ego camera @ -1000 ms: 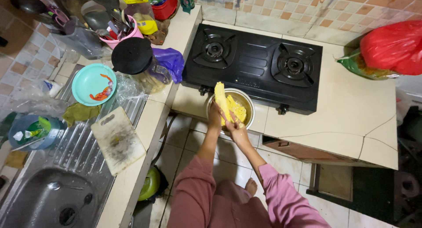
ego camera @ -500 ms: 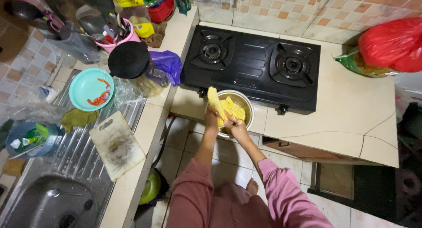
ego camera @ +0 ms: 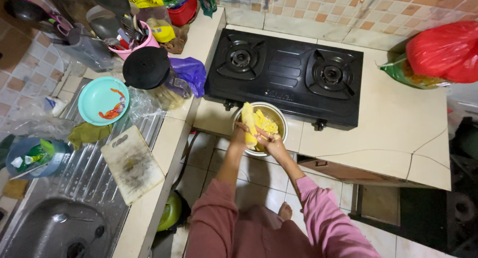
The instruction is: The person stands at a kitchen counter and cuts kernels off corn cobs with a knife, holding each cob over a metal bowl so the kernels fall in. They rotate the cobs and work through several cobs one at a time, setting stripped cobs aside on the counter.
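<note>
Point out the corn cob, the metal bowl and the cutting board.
corn cob (ego camera: 248,119): head view, middle of the yellow cob.
metal bowl (ego camera: 282,119): head view, right rim.
cutting board (ego camera: 132,163): head view, centre of the board face.

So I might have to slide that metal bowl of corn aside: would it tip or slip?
The metal bowl sits at the counter's front edge, so a push toward the person could probably tip it off. Its rounded sides and the smooth tile suggest easy sliding. The corn cob standing in it likely makes it top-heavy.
</note>
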